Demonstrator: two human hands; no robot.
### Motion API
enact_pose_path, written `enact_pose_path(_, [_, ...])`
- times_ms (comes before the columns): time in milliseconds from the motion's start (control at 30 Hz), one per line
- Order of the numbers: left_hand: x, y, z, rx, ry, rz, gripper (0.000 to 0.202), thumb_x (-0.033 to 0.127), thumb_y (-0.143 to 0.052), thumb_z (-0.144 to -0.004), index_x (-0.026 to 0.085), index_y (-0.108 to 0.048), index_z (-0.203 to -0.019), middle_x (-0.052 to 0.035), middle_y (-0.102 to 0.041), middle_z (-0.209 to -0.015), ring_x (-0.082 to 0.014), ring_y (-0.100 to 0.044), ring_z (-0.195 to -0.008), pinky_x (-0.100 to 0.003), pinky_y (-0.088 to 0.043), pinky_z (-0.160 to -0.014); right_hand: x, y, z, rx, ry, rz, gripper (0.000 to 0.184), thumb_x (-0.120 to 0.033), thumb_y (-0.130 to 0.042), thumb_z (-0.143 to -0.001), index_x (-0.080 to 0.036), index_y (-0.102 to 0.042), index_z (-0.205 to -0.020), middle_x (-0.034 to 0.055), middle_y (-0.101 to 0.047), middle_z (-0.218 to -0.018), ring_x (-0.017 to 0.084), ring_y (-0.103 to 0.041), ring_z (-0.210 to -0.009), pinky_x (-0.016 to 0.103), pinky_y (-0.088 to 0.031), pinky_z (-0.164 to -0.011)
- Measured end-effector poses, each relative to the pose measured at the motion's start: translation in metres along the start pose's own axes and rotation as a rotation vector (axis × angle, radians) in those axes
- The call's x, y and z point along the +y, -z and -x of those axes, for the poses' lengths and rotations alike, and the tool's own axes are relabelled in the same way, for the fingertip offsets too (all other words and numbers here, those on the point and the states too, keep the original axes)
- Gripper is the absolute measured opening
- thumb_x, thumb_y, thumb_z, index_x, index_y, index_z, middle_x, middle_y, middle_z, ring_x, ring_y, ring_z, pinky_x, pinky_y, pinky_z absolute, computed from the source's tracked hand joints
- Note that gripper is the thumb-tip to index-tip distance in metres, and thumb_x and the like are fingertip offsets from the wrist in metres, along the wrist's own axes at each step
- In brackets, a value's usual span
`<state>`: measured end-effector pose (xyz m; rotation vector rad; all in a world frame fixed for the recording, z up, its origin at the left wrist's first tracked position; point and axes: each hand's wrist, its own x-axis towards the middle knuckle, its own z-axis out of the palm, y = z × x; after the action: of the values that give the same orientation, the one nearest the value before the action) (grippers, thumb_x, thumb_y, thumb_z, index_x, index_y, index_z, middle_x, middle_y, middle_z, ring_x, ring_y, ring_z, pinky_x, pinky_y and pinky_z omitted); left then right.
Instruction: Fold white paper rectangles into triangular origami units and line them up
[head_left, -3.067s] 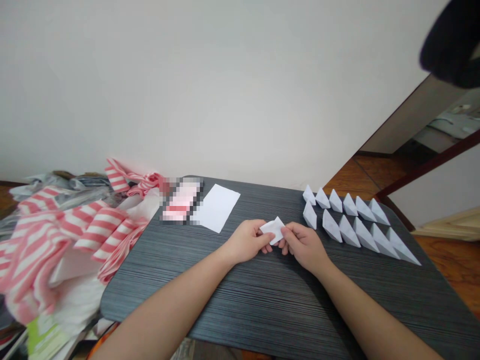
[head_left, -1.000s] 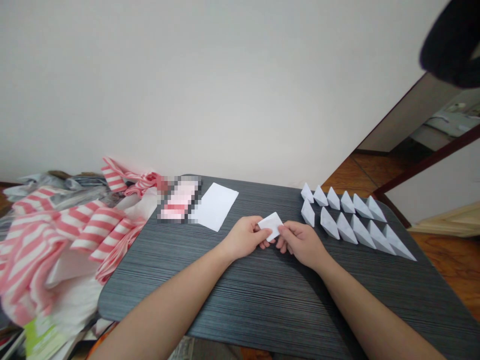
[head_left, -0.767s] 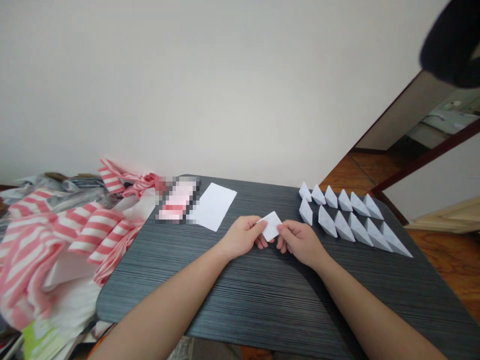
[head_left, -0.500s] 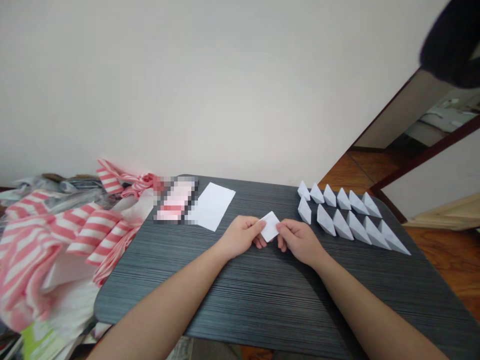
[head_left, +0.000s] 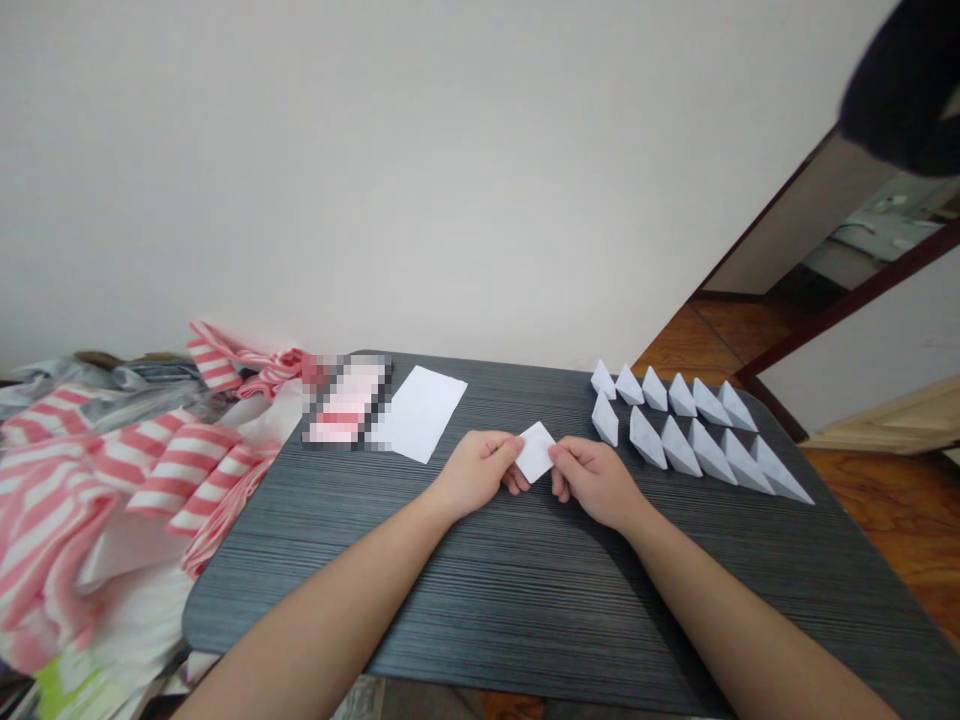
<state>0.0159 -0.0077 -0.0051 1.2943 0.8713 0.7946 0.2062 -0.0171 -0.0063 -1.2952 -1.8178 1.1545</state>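
A small folded piece of white paper (head_left: pixel 535 452), diamond-shaped in view, is pinched between my left hand (head_left: pixel 476 473) and my right hand (head_left: pixel 592 483). Both hands hover close together over the dark grey wood-grain table (head_left: pixel 525 600), and the fingers hide the paper's side corners. Nearest my left hand, farther up the table, lies a flat rectangular white paper sheet (head_left: pixel 418 413). Two neat rows of several folded white paper shapes (head_left: pixel 675 425) stand to the right of my right hand.
A pixelated, unreadable object (head_left: pixel 347 402) lies beside the sheet. Pink-and-white striped plastic bags (head_left: pixel 150 480) are heaped past the table's left edge. A white wall rises behind the table. Wooden floor (head_left: pixel 720 340) shows at right, and a dark blurred object (head_left: pixel 904 90) intrudes top right.
The whole scene has drifted slightly left and up in view. The paper has turned between my fingers and now looks like a flatter diamond, and my hands sit slightly farther apart.
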Motion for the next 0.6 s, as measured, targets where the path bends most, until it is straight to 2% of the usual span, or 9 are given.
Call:
enact_pose_path(233, [-0.0005,0.0012,0.0016,-0.024,-0.03,-0.109,0.039,0.042,-0.043,-0.087,0.011,-0.062,-0.074,-0.0055,-0.064,-0.064,-0.0103,-0.056,-0.051,-0.021,-0.046,-0.05,-0.0002,-0.001,-0.0002,-0.037,0.017,0.014,0.04,-0.035,-0.041,-0.092,-0.018,-0.053,-0.058,-0.0014,-0.056,-0.048,0.01,-0.052,-0.042,0.022,-0.041,-0.049])
enact_pose_path(433, [-0.0012,0.0013,-0.0002,-0.038,0.012,-0.071,0.04,0.044,-0.042,-0.087,0.011,-0.063,-0.078,-0.0058,-0.064,-0.064,-0.0113,-0.058,-0.051,-0.023,-0.047,-0.051,-0.0003,-0.0006,-0.0003,-0.038,0.024,0.033,0.039,-0.034,-0.04,-0.092,-0.018,-0.051,-0.058,-0.0025,-0.054,-0.048,0.009,-0.05,-0.042,0.022,-0.04,-0.05])
enact_pose_path(600, [-0.002,0.0021,0.0003,0.003,-0.018,-0.118,0.04,0.045,-0.041,-0.087,0.012,-0.062,-0.079,-0.0051,-0.064,-0.064,-0.0114,-0.057,-0.049,-0.022,-0.045,-0.048,-0.0009,0.0001,0.0008,-0.064,0.044,0.085,0.042,-0.034,-0.04,-0.093,-0.018,-0.051,-0.056,-0.0023,-0.054,-0.047,0.009,-0.05,-0.043,0.022,-0.04,-0.052])
